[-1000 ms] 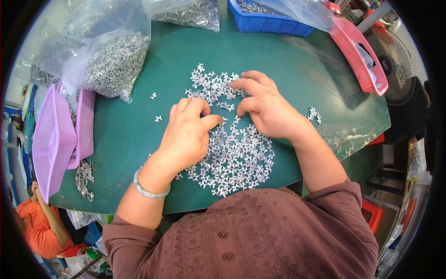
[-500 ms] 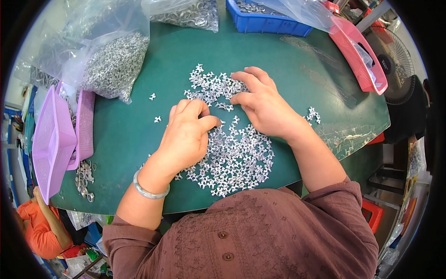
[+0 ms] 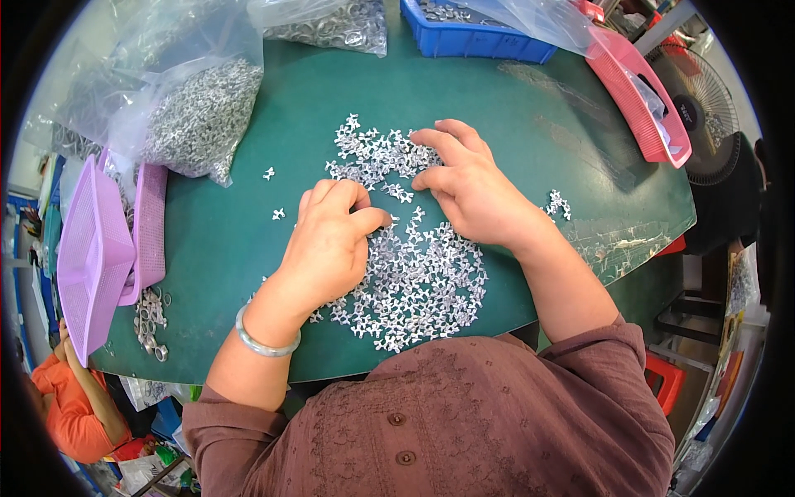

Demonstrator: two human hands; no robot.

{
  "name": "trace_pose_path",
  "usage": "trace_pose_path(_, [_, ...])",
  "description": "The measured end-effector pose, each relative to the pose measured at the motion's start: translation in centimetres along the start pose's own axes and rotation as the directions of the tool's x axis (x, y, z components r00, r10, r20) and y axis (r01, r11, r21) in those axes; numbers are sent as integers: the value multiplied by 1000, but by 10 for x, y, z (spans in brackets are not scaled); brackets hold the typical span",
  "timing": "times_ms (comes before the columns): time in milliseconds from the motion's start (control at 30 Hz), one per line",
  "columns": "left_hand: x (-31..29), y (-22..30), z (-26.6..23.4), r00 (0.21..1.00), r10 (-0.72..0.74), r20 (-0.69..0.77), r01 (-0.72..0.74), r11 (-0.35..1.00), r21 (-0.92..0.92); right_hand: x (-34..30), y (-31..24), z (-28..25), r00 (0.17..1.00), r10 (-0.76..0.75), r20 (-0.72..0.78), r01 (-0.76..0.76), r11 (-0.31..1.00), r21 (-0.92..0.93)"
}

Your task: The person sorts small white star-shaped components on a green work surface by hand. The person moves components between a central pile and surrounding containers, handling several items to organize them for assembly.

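Many small silvery, bow-shaped metal pieces lie on the green table in two piles, a larger near pile (image 3: 431, 286) and a smaller far pile (image 3: 364, 153). My left hand (image 3: 327, 236), with a pale bangle on its wrist, rests at the near pile's upper left edge. Its fingers curl under with the thumb close by, and whatever they grip is hidden. At the far pile's right side is my right hand (image 3: 476, 186), its fingers and thumb apart, the fingertips touching the outermost pieces.
Clear bags of metal pieces (image 3: 199, 120) stand at far left beside lilac baskets (image 3: 95, 257). Loose rings (image 3: 151, 319) lie near those baskets. A blue bin (image 3: 480, 41) sits at the back, a pink basket (image 3: 633, 99) at far right. Stray pieces (image 3: 556, 205) lie right of my right hand.
My left hand has shifted very slightly to the left. My right hand and both piles look almost the same.
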State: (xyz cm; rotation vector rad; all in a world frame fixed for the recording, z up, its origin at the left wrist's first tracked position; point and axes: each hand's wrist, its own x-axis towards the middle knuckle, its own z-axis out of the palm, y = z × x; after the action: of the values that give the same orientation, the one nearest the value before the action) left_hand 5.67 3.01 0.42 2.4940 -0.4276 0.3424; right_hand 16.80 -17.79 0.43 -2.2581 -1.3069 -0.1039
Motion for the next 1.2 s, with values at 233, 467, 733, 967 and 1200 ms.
trace_pose_path(233, [0,1,0,1000,0,-1,0,1000,2,-2,2,-2,999,-29,43,30,1000,-9])
trace_pose_path(467, [0,1,-1,1000,2,3,-2,1000,3,-1,1,0,1000,-25,-18,26,997,69])
trace_pose_path(733, [0,0,-1,1000,8,-8,-8,1000,-5,-1,1,0,996,-86,-9,87,993,76])
trace_pose_path(967, [0,-1,-1,999,17,-39,-17,1000,-12,3,1,7,994,-76,-79,82,994,68])
trace_pose_path(1200, [-1,-3,0,997,-4,-78,2,1000,-18,7,-5,10,991,-132,-13,133,989,68])
